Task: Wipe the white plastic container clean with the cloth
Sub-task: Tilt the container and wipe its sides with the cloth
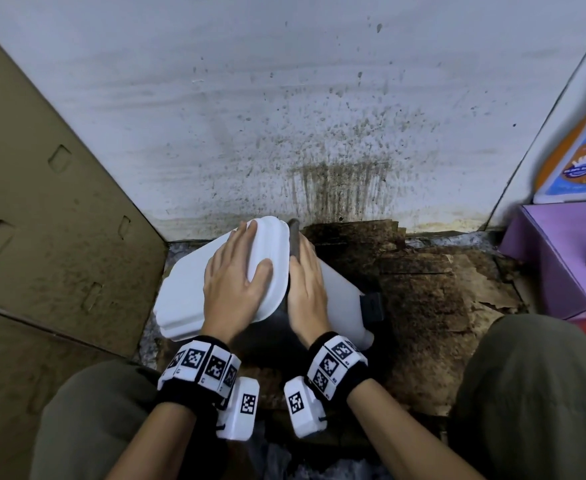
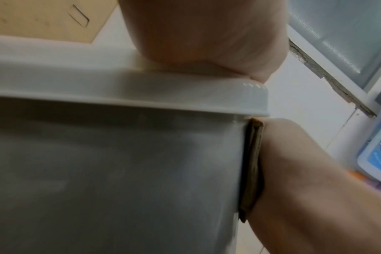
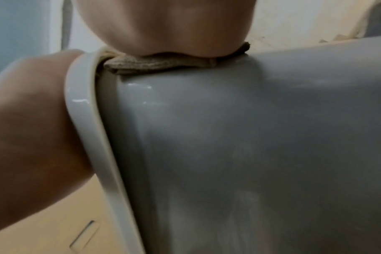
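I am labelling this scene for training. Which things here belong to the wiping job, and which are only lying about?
Job: white plastic container; cloth pressed flat on it by right hand; left hand resting on lid.

Lying about: cardboard box; purple box; stained cardboard sheet.

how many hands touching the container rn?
2. Left hand lies flat on the white plastic container at its lid rim; right hand presses the folded brown cloth against its side.

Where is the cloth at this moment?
The cloth is pressed flat between the right hand and the side of the white container, just below its rim.
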`<control>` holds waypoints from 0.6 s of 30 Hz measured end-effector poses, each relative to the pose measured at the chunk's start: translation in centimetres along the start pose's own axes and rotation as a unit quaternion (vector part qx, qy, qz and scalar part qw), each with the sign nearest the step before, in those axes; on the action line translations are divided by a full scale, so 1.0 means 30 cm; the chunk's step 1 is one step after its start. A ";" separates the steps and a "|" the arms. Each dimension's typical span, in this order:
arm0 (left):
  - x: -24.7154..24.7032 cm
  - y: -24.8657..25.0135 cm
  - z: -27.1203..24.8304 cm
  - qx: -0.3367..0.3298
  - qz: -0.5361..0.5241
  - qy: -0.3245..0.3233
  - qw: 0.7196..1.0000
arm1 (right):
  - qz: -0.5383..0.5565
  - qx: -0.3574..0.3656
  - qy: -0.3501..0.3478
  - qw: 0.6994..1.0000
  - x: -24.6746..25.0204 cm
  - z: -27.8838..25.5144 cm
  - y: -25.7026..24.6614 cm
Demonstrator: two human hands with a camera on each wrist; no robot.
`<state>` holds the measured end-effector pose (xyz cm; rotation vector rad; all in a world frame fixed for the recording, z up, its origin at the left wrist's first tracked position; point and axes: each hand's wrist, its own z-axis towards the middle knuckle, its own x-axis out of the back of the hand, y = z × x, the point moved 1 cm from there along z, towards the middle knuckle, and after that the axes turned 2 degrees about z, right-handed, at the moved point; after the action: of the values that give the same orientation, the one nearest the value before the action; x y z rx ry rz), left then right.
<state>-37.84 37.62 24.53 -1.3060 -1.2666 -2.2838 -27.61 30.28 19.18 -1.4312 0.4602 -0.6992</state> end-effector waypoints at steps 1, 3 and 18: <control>0.003 -0.005 -0.001 0.000 -0.002 0.001 1.000 | -0.014 0.016 -0.006 1.000 0.000 -0.005 0.000; 0.008 -0.015 -0.005 -0.003 -0.003 -0.001 1.000 | -0.034 0.049 -0.014 0.998 0.010 -0.016 0.016; -0.005 0.013 -0.025 -0.028 0.005 -0.016 0.999 | -0.050 -0.138 0.062 0.987 0.216 -0.044 0.380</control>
<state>-37.99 36.79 24.45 -1.3704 -1.2127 -2.3163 -21.98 24.87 8.58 -1.6865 0.6034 -0.8330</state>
